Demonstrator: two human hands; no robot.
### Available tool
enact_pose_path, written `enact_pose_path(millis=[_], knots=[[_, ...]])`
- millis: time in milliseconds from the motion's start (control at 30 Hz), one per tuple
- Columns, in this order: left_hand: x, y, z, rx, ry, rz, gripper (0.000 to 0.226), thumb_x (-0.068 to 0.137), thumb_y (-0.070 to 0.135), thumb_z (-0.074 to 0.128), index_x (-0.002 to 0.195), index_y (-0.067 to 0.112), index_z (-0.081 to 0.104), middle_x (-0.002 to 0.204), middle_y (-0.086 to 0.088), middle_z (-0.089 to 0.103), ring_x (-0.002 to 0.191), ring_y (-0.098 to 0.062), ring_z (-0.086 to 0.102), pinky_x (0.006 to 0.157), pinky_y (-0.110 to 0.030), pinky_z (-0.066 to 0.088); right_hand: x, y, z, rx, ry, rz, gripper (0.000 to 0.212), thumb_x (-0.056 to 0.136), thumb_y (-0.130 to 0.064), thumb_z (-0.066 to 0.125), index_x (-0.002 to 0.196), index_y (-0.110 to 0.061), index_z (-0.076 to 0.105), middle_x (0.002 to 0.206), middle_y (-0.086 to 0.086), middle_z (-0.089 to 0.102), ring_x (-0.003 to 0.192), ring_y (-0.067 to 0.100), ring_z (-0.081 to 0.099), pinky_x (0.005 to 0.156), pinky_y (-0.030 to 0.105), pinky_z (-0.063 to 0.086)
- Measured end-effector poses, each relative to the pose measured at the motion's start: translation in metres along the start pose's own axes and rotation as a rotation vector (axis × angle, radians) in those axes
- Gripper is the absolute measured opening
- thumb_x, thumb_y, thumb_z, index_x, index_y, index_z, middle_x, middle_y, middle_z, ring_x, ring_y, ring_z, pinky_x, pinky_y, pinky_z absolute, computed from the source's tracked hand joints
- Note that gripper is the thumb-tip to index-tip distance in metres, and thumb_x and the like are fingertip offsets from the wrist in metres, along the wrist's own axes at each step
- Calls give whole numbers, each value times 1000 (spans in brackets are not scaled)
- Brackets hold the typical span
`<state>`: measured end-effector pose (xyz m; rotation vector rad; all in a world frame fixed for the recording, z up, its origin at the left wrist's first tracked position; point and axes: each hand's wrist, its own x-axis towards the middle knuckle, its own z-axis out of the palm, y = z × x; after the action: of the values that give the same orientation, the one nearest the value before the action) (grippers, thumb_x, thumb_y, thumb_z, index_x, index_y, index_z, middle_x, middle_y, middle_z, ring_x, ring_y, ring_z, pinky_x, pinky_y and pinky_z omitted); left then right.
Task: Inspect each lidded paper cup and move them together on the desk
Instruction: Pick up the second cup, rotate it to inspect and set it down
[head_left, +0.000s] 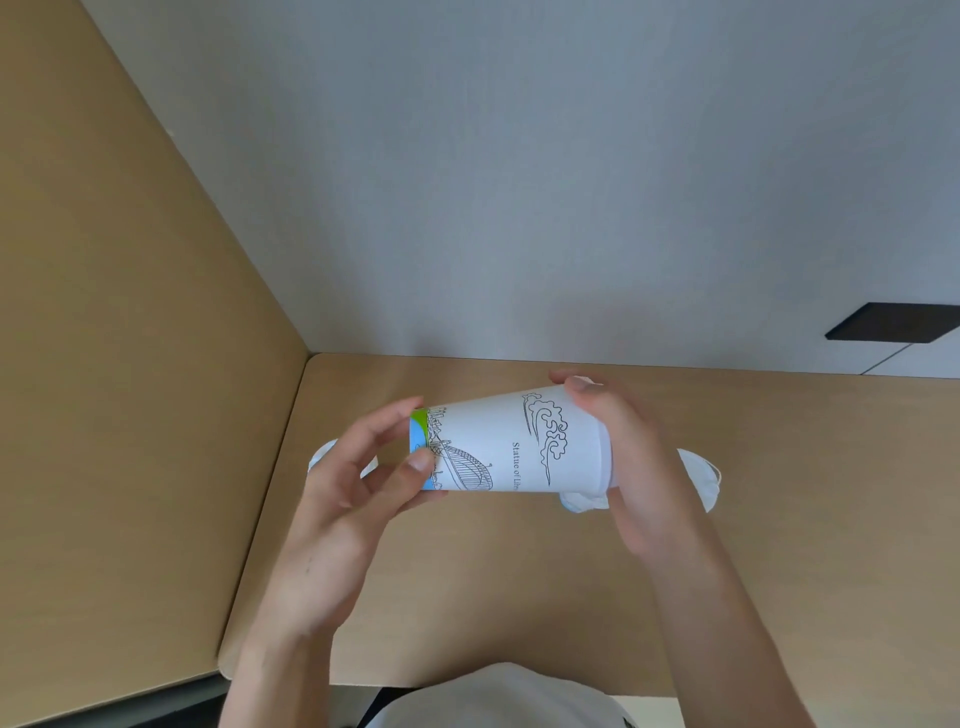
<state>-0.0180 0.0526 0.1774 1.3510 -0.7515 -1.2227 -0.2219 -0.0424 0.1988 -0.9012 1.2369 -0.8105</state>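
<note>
This looks like an office or study booth: a plain light wood-look tabletop (519, 582) with a rounded corner is closed in on the left by a matching side panel (130, 364) and behind by a smooth grey back wall (519, 182).

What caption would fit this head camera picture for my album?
A printed paper cup held sideways between the left hand and right hand, over a tan desk.

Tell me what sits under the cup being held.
Only white pieces peek out on the desk; the cup, left hand and right hand cover the rest.
</note>
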Motion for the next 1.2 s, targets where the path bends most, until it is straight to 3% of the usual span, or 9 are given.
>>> enact_pose_path(millis=[167, 333, 500, 700, 833, 900, 1067, 1133, 1200], knots=[[0, 4, 2, 90, 77, 7, 38, 85, 49, 68, 118, 33, 75, 115, -8, 74, 77, -22, 74, 79, -38, 61, -3, 2, 5, -4, -21, 7, 33, 68, -50, 70, 95, -35, 79, 95, -13, 75, 94, 13, 70, 78, 36, 49], [-4, 5, -1, 74, 45, 19, 44, 77, 48, 73, 120, 38, 75, 127, -3, 70, 110, -17, 72, 83, -28, 61, -5, 1, 7, 9, -30, 5, 51, 55, -58, 71, 100, -34, 78, 104, -8, 71, 101, 16, 68, 79, 36, 48], [-5, 8, 8, 80, 122, 23, 42, 85, 51, 68, 121, 29, 74, 111, -4, 76, 77, -20, 73, 76, -31, 63, -6, 1, 6, 25, -32, -14, 53, 55, -58, 72, 102, -33, 78, 102, -6, 71, 96, 15, 69, 78, 37, 49], [-7, 7, 1, 78, 32, -3, 44, 88, 31, 79, 130, 26, 69, 126, 1, 75, 111, -17, 73, 85, -20, 57, -6, -1, 5, 22, -32, -33, 55, 55, -55, 73, 105, -31, 77, 107, -7, 68, 103, 17, 66, 83, 38, 48], [-6, 10, 5, 164, 69, 5, 49, 85, 58, 65, 125, 29, 73, 116, 0, 76, 84, -18, 73, 81, -32, 61, -9, -1, 6, 16, -24, -58, 53, 58, -55, 73, 105, -32, 76, 124, 8, 68, 119, 31, 64, 90, 42, 45], [-4, 11, 7, 159, 104, 21, 41, 92, 55, 68, 117, 23, 76, 106, -9, 76, 72, -20, 67, 72, -29, 60, -10, -1, 8, 20, -27, -71, 50, 59, -55, 73, 104, -34, 76, 135, 11, 64, 128, 37, 59, 93, 45, 44], [-7, 8, 2, 136, 28, -1, 42, 86, 39, 70, 127, 27, 72, 124, 2, 75, 109, -16, 73, 91, -30, 61, -11, 0, 6, 6, -28, -102, 48, 60, -56, 73, 106, -42, 75, 136, 1, 65, 132, 30, 58, 117, 60, 38], [-9, 7, 1, 131, 17, 5, 42, 88, 46, 76, 128, 32, 71, 122, 1, 74, 106, -17, 74, 90, -31, 61, -12, 1, 4, 13, -28, -105, 51, 58, -56, 74, 108, -42, 75, 134, -3, 67, 133, 26, 58, 119, 58, 36], [-11, 8, 2, 138, 61, -1, 54, 81, 61, 65, 125, 32, 72, 112, -5, 75, 87, -23, 76, 81, -33, 62, -14, 2, 4, 29, -24, -123, 52, 58, -54, 74, 108, -42, 75, 127, -9, 68, 130, 22, 60, 119, 57, 37]])
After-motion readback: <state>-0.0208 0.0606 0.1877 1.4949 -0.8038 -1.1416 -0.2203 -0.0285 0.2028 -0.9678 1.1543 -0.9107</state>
